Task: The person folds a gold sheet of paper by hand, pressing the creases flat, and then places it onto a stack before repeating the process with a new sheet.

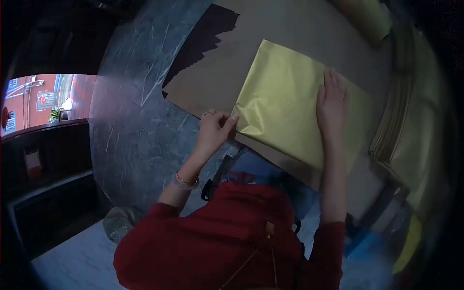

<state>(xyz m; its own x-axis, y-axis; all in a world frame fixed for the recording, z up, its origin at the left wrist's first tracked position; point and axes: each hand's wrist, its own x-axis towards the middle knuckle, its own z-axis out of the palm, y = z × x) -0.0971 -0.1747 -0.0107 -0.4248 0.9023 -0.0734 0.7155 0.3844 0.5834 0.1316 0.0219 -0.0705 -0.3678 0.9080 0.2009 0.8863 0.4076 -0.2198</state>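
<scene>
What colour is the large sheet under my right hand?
The smooth, slightly shiny sheet is pale yellow-gold, best seen in the head view.

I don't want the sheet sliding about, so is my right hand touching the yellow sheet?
Touching: the head view shows the right hand laid on the yellow sheet, fingers spread over its surface.

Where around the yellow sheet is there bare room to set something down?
Bare brown board lies between the yellow sheet and the dark jagged patch, and above the sheet, short of the roll. The marbled surface left of the board looks open too. Crowded: right side, with stacked yellow sheets.
</scene>
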